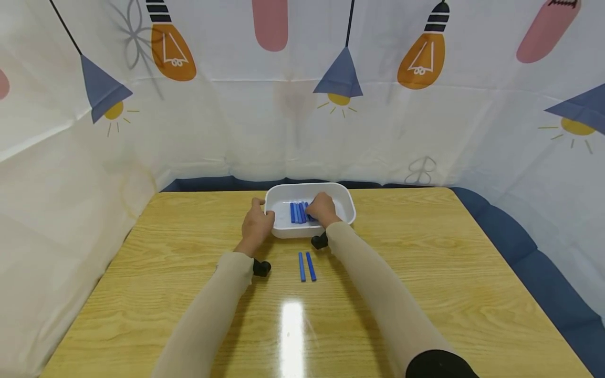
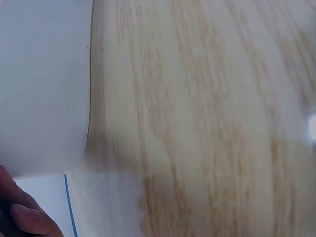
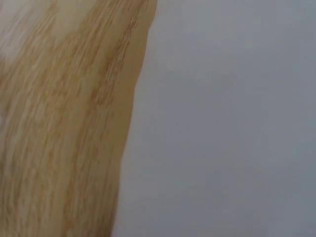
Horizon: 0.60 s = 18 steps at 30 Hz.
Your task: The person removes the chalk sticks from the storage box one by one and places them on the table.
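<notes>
A white plastic tray (image 1: 293, 232) stands near the far table edge, with a row of several dark and light blue sticks (image 1: 298, 212) lying side by side in it. My left hand (image 1: 256, 227) holds the tray at its near left corner, thumb by the front wall and fingers along the left side. Reaching over the near rim, my right hand (image 1: 323, 209) has its fingers curled at the right end of the row, on a blue stick; the fingertips are partly hidden. The left wrist view shows some of the left fingers (image 2: 32, 217) beside the tray wall (image 2: 44, 89).
Two more blue sticks (image 1: 307, 266) lie roughly parallel on the wooden table (image 1: 189, 294), in front of the tray and between the forearms. A printed white cloth (image 1: 283, 131) hangs behind. The tray's white wall (image 3: 222, 118) fills much of the right wrist view.
</notes>
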Available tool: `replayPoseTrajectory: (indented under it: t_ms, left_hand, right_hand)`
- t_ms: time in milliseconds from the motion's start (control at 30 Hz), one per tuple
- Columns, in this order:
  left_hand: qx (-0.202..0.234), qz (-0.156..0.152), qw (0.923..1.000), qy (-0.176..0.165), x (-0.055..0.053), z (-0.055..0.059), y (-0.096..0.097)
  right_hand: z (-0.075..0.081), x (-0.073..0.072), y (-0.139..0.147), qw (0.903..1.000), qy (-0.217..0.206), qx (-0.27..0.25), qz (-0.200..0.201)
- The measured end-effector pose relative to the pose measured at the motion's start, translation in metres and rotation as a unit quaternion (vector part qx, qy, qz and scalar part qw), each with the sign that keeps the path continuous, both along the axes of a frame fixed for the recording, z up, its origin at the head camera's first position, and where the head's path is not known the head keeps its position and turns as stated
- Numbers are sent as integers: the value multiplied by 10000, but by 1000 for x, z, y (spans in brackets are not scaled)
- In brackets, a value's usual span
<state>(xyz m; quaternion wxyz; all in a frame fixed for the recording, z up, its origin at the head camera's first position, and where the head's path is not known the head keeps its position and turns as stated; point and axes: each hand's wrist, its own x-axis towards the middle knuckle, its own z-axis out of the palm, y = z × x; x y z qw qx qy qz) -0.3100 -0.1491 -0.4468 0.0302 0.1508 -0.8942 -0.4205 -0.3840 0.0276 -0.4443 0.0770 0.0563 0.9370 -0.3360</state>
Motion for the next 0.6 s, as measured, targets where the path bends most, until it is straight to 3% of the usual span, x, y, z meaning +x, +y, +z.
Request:
replayPoseTrajectory:
  t_ms: [600]
  left_hand:
    - [-116, 27, 9999, -28, -3, -2, 0]
  right_hand:
    - [1, 0, 0, 9998, -136, 20, -138]
